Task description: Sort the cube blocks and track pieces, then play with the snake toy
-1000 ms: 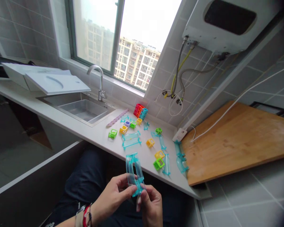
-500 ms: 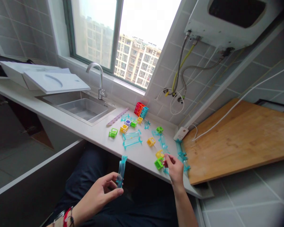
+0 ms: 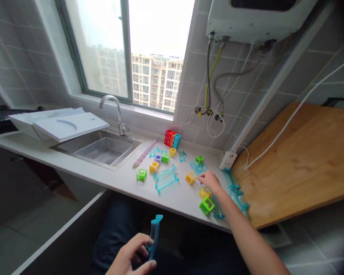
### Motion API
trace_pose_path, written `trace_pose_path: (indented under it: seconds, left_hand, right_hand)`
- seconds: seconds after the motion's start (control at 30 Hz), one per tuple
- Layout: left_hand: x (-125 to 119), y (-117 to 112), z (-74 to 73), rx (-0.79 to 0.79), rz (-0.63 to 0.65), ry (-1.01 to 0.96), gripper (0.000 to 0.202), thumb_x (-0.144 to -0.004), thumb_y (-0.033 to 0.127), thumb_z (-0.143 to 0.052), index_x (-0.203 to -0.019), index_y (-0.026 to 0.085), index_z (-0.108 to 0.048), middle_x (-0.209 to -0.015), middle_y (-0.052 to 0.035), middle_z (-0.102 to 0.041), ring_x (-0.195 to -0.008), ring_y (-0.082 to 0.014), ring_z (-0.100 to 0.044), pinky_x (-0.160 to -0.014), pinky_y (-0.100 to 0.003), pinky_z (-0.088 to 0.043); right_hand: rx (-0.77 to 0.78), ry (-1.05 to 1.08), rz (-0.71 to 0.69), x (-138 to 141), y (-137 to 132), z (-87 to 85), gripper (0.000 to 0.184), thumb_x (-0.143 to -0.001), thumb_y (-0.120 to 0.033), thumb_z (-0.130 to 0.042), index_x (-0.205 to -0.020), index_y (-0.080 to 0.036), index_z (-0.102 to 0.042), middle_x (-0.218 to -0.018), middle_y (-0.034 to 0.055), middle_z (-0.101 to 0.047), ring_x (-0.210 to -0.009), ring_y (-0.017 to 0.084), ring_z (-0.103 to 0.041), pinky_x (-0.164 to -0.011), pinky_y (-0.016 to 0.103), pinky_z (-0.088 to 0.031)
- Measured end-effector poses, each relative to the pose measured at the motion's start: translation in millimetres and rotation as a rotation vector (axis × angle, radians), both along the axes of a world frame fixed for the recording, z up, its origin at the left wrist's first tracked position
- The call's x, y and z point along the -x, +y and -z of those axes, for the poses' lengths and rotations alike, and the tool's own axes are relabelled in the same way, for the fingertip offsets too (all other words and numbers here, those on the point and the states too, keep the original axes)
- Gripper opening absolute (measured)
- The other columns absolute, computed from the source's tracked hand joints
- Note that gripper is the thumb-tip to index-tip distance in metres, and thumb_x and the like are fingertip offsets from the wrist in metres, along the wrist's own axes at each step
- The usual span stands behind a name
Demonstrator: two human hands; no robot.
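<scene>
My left hand (image 3: 134, 254) is closed around a translucent blue plastic track piece (image 3: 154, 235), held upright in front of the counter edge. Over the counter, my right hand (image 3: 210, 180) has its fingers drawn together; whether anything is between them is hidden. Its fingertips are just right of a yellow open-frame cube (image 3: 190, 177). Behind that hand lie more translucent blue pieces (image 3: 197, 167) and a green cube (image 3: 200, 159). Below its wrist sit another yellow cube (image 3: 205, 193) and a green cube (image 3: 206, 206). Two long blue pieces (image 3: 166, 179) lie mid-counter.
Several coloured cubes (image 3: 154, 167) and a purple strip (image 3: 145, 152) lie nearer the sink (image 3: 113, 167). A red, orange and blue cube stack (image 3: 172, 139) stands by the wall. Blue pieces (image 3: 237, 191) rest along a leaning wooden board (image 3: 298, 164). A white foam piece (image 3: 71, 126) overhangs the sink.
My right hand has moved from the front yellow and green cubes farther over the counter, beside the single yellow cube. My left hand still holds the blue track piece, now lower in view.
</scene>
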State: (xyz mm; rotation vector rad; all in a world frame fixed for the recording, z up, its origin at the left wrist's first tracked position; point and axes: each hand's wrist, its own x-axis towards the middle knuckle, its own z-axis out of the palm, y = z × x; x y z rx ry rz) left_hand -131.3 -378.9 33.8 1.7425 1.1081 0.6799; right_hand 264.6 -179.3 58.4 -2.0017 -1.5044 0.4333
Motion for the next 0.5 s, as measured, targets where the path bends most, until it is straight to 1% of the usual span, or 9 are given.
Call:
trace_pose_path:
  seconds: [0.07,0.13,0.2,0.27,0.37,0.43,0.5]
  left_hand:
    - [2.8,8.8,2.5,-0.088,0.031,0.017,0.032,-0.086,0.042,-0.071,-0.113,0.027,-0.069,-0.115,-0.0066,-0.068,-0.085,-0.0182,-0.068,-0.07,-0.024,-0.055]
    - [4.4,20.4,-1.1,-0.173,0.061,0.046,0.033,-0.088,0.042,-0.069,-0.117,0.028,-0.068,-0.114,-0.0072,-0.068,-0.084,-0.0181,-0.068,-0.068,-0.024,-0.055]
    - [4.5,35.7,-12.0,-0.244,0.115,0.121,0.035,-0.09,0.041,-0.068,-0.123,0.029,-0.066,-0.112,-0.0072,-0.068,-0.09,-0.0197,-0.069,-0.072,-0.025,-0.057]
    - [1.6,55.9,-28.9,-0.314,0.166,0.234,0.037,-0.091,0.041,-0.067,-0.126,0.029,-0.065,-0.117,-0.0073,-0.068,-0.101,-0.0216,-0.069,-0.083,-0.027,-0.058]
    - [-12.8,98.9,-56.7,-0.444,0.163,0.407,0.038,-0.091,0.045,-0.067,-0.125,0.028,-0.066,-0.123,-0.0077,-0.067,-0.11,-0.0239,-0.067,-0.097,-0.033,-0.055]
    - [-30.4,137.2,-71.0,-0.542,0.155,0.494,0.039,-0.091,0.048,-0.065,-0.122,0.025,-0.067,-0.124,-0.0088,-0.067,-0.112,-0.0257,-0.067,-0.099,-0.037,-0.054]
    - [-54.0,181.6,-79.6,-0.639,0.154,0.569,0.042,-0.092,0.051,-0.063,-0.122,0.022,-0.067,-0.123,-0.0104,-0.067,-0.113,-0.0273,-0.066,-0.1,-0.04,-0.053]
  right_hand:
    - [-0.024,0.025,0.003,-6.1,-0.2,4.1,0.029,-0.078,-0.046,-0.069,-0.075,-0.019,-0.079,-0.041,0.0015,-0.06,-0.043,0.015,-0.055,-0.049,0.025,-0.033]
    - [-0.082,0.059,0.012,-15.5,-5.1,5.5,0.032,-0.081,-0.048,-0.066,-0.078,-0.019,-0.079,-0.048,0.0028,-0.065,-0.05,0.018,-0.061,-0.054,0.026,-0.038]
    - [-0.164,0.102,0.045,-27.4,-16.9,7.4,0.037,-0.086,-0.05,-0.06,-0.084,-0.018,-0.078,-0.059,0.0045,-0.07,-0.061,0.021,-0.067,-0.062,0.027,-0.044]
    - [-0.294,0.161,0.105,-39.0,-37.6,13.7,0.043,-0.089,-0.053,-0.055,-0.089,-0.016,-0.077,-0.065,0.0051,-0.071,-0.065,0.022,-0.068,-0.066,0.029,-0.047]
    - [-0.518,0.26,0.209,-48.1,-83.2,33.7,0.045,-0.091,-0.056,-0.056,-0.093,-0.015,-0.075,-0.063,0.0035,-0.068,-0.06,0.021,-0.065,-0.062,0.029,-0.049]
    - [-0.574,0.304,0.249,-46.9,-115.6,50.3,0.039,-0.091,-0.053,-0.059,-0.094,-0.017,-0.075,-0.062,0.0021,-0.066,-0.058,0.019,-0.063,-0.059,0.028,-0.049]
    - [-0.582,0.315,0.279,-42.3,-141.5,64.5,0.035,-0.092,-0.05,-0.06,-0.093,-0.018,-0.074,-0.059,0.0005,-0.063,-0.054,0.018,-0.06,-0.057,0.027,-0.048]
